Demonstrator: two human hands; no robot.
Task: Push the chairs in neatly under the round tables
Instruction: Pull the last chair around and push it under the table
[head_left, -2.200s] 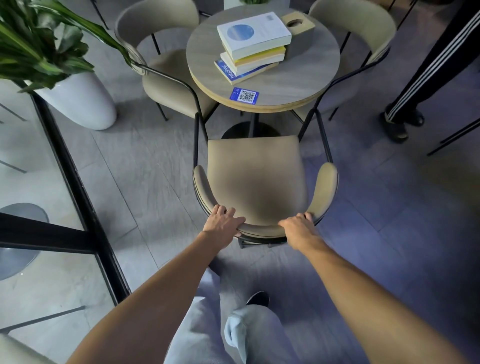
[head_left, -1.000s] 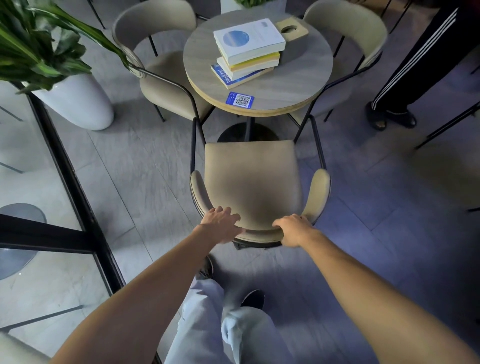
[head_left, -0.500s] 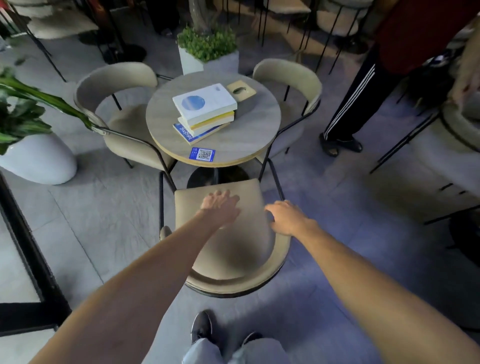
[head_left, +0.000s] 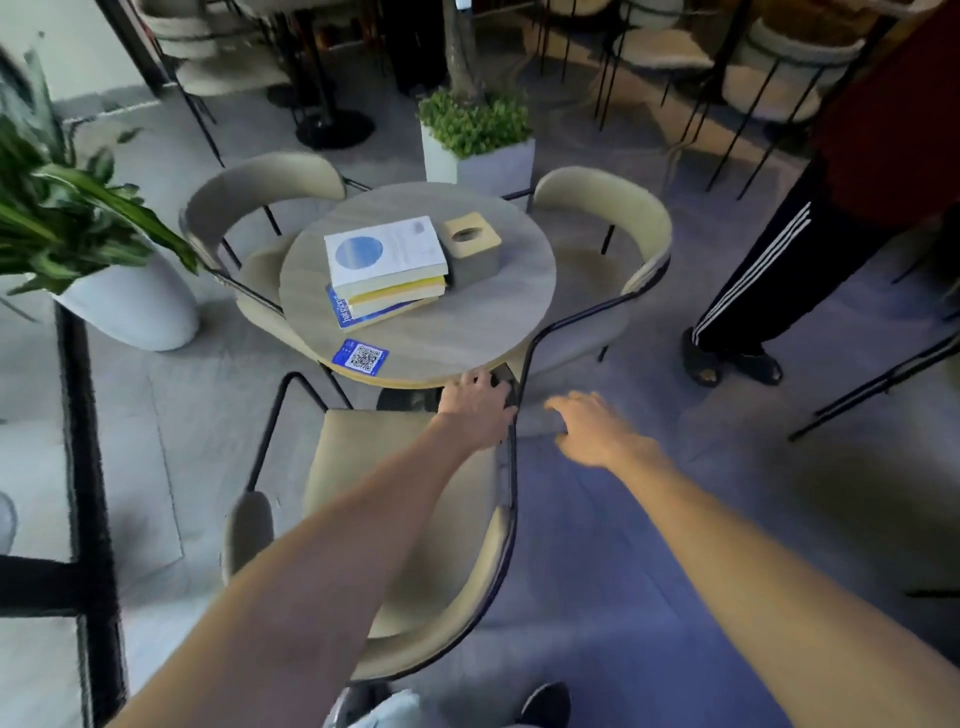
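A round grey table (head_left: 467, 322) stands ahead with three beige chairs around it. The near chair (head_left: 363, 467) faces it, its seat front close to the table edge. My left hand (head_left: 475, 408) hovers over the front right corner of that seat, fingers spread, near the table rim and the black frame of the right chair (head_left: 602, 249). My right hand (head_left: 597, 431) floats open over the floor, right of the near chair, holding nothing. The left chair (head_left: 260, 208) sits tucked beside the table.
A stack of books (head_left: 387, 270), a tissue box (head_left: 472, 249) and a blue QR sticker (head_left: 361, 357) lie on the table. A white planter (head_left: 130, 306) stands at left, a square planter (head_left: 478, 156) behind. A person's legs (head_left: 748, 301) stand at right. A black-framed glass wall (head_left: 88, 467) runs along the left.
Both hands let go of the near chair's backrest and reached forward past its seat. The view rose and now shows more of the room.
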